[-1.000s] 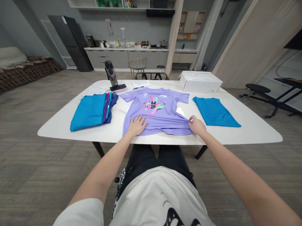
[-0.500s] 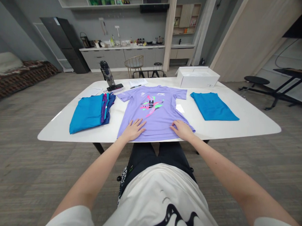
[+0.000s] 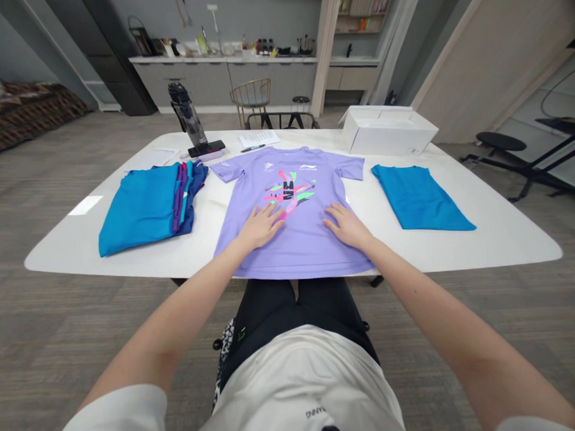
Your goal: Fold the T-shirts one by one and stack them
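Observation:
A lavender T-shirt with a bright pink, green and black print lies spread out on the white table, its hem at the near edge and its sleeves toward the far side. My left hand rests flat on it just below the print, fingers spread. On the shirt's right side lies my right hand, palm down with fingers apart. Neither hand grips the cloth. To the left is a stack of folded shirts, blue on top with purple and navy edges showing. One folded blue shirt lies to the right.
On the white table stand a clear bottle with a black lid at the back left and a white box at the back right. A pen and a printed sheet lie behind the shirt. Chairs stand beyond.
Both hands have slid away from me, from near the hem up to the middle of the shirt. The hem now lies flatter and straighter. My view has tilted down.

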Tool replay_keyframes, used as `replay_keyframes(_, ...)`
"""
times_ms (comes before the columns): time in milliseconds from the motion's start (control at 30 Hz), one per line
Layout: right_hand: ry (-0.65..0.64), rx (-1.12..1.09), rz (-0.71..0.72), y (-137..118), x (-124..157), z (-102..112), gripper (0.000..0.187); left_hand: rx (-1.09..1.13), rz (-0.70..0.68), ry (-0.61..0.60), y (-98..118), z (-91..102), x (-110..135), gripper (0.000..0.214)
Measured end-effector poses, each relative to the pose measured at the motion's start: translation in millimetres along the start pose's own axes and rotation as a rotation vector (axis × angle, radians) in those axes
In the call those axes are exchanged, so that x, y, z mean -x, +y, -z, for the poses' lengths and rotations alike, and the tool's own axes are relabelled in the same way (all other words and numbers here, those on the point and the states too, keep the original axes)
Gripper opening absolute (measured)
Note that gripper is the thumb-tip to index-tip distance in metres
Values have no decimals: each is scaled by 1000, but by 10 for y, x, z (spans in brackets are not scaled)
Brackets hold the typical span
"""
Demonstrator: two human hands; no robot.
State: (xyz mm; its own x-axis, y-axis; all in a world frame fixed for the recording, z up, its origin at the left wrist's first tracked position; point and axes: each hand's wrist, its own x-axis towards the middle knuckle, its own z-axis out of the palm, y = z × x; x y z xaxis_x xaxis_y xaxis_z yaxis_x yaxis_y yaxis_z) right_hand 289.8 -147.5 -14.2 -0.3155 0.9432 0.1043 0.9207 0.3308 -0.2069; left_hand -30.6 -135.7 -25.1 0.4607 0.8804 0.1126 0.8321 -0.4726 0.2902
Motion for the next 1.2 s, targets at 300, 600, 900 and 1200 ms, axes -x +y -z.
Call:
replay_keyframes(300,-88,164,-349,249,386,-128,69,11,35,-42,25,-174,123,62)
replay_keyframes(600,-21,160,-140,23,-130,-45,68,-12,4,-50,89,-112,-370,62)
replay_keyframes(900,-29,30,-127,-37,-1223,-209,68,-143,142,-13,-116,4,-941,64)
replay_keyframes(1200,26,134,-321,788,-1178,-259,69,-151,253,-42,-518,-56,-905,64)
